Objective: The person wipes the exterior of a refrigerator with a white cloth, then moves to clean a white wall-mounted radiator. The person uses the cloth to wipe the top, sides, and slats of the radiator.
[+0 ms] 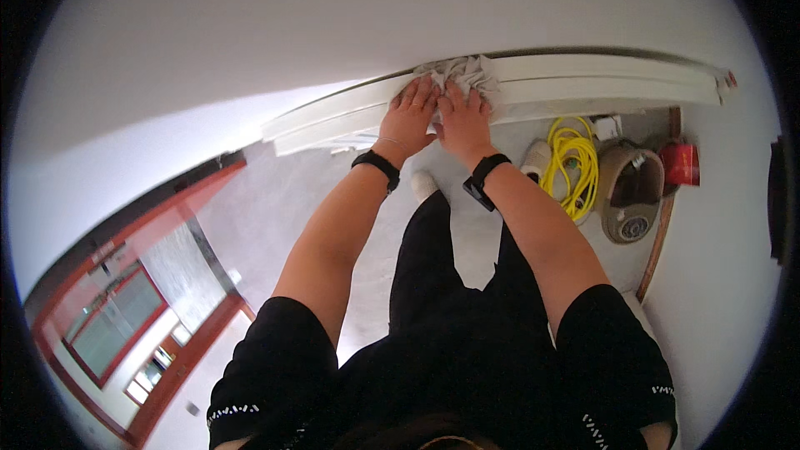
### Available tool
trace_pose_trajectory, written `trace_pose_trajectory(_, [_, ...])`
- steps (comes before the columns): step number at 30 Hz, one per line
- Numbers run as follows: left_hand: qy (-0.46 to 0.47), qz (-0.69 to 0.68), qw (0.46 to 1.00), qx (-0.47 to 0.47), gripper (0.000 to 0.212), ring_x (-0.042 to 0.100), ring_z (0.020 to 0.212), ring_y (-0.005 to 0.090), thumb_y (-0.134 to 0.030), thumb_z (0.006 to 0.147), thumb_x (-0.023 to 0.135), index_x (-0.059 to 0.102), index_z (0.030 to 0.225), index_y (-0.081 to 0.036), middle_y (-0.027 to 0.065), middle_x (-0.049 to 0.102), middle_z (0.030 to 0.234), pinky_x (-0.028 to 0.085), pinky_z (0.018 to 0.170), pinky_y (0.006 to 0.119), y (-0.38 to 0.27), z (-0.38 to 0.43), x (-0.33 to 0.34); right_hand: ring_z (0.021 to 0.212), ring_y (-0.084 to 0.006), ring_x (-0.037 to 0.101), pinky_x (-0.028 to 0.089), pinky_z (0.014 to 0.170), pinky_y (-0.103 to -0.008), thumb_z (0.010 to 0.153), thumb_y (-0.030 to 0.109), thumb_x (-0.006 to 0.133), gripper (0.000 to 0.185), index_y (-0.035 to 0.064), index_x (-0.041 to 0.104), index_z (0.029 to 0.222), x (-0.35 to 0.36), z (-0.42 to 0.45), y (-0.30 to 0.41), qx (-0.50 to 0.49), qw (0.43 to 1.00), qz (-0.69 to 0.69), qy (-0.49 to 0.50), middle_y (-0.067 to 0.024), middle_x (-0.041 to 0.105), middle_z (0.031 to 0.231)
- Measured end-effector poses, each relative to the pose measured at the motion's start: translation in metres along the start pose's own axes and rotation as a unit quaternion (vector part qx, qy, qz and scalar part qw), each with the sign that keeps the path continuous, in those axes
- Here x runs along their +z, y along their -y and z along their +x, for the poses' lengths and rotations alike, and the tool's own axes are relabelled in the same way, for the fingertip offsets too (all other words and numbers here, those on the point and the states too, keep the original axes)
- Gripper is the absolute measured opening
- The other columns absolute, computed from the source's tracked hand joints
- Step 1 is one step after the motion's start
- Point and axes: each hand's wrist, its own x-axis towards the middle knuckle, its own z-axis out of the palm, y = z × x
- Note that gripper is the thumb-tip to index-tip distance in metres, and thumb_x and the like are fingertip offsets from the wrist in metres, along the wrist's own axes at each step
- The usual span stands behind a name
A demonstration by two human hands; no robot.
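Note:
A crumpled light grey cloth [465,74] lies on the top of a long white ledge [581,78] that runs along the wall. My left hand [409,112] presses on the cloth's left part with its fingers stretched forward. Close beside it, my right hand [464,120] bears down on the cloth's near edge, fingers slightly bent. The two thumbs almost meet. Folds of cloth bunch up beyond the fingertips, and the cloth's underside is hidden.
On the floor at right are a coiled yellow cable or hose [572,165], a brown-grey tub-like appliance [631,194], a shoe [536,159] and a red container [680,164]. A white wall [387,6] rises behind the ledge. At lower left stands a red-framed doorway [187,362].

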Motion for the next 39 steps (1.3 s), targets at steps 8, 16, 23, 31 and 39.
trace_pose_trajectory(8, [-0.017, -0.001, 0.982, -0.187, 0.081, 0.023, 0.146, 0.0272, -0.026, 0.079, 0.075, 0.036, 0.149, -0.019, 0.0029, 0.023, 0.16, 0.032, 0.115, 0.044, 0.137, -0.172, 0.003, 0.119, -0.0406, 0.043, 0.04, 0.091, -0.058, 0.072, 0.031, 0.078, 0.069, 0.0152, 0.05, 0.133, 0.048, 0.015, 0.204, -0.18, 0.982, -0.026, 0.044, -0.0087, 0.036, 0.149])
trace_pose_trajectory(16, [-0.057, 0.022, 0.945, -0.321, 0.075, 0.02, 0.148, 0.0283, -0.022, 0.084, 0.065, 0.032, 0.151, -0.019, 0.0036, 0.019, 0.161, 0.026, 0.115, 0.053, 0.117, -0.163, 0.04, 0.127, -0.0439, 0.04, 0.039, 0.094, -0.062, 0.082, 0.025, 0.067, 0.065, 0.0126, 0.046, 0.142, 0.058, 0.023, 0.202, -0.211, 0.972, -0.071, 0.076, -0.0104, 0.031, 0.154])
trace_pose_trajectory(23, [-0.116, -0.005, 0.906, -0.408, 0.08, 0.021, 0.147, 0.0326, -0.026, 0.085, 0.066, 0.027, 0.153, -0.012, 0.0094, 0.023, 0.16, 0.017, 0.117, 0.054, 0.087, -0.134, 0.081, 0.126, -0.0412, 0.043, 0.039, 0.095, -0.0591, 0.08, 0.021, 0.068, 0.052, 0.0122, 0.056, 0.13, 0.076, 0.041, 0.145, -0.354, 0.934, -0.013, 0.038, -0.007, 0.042, 0.145])
trace_pose_trajectory(31, [-0.107, -0.059, 0.942, -0.313, 0.054, 0.05, 0.122, 0.0373, -0.017, 0.078, 0.07, 0.053, 0.128, -0.008, 0.0142, 0.052, 0.134, 0.042, 0.103, 0.045, 0.033, -0.075, 0.028, 0.115, -0.0336, 0.051, 0.048, 0.089, -0.0494, 0.072, 0.024, 0.076, 0.049, 0.0139, 0.062, 0.118, 0.024, 0.044, 0.073, -0.266, 0.958, 0.039, 0.097, -0.0044, 0.056, 0.127])
trace_pose_trajectory(39, [-0.082, -0.033, 0.983, -0.164, 0.05, 0.061, 0.104, 0.0367, -0.024, 0.08, 0.067, 0.054, 0.125, -0.005, 0.0202, 0.056, 0.126, 0.053, 0.083, 0.045, -0.134, 0.053, 0.012, 0.113, -0.032, 0.053, 0.047, 0.092, -0.0507, 0.074, 0.023, 0.075, 0.038, 0.0149, 0.065, 0.109, -0.06, -0.001, -0.13, -0.162, 0.984, 0.058, 0.046, -0.0035, 0.06, 0.121])
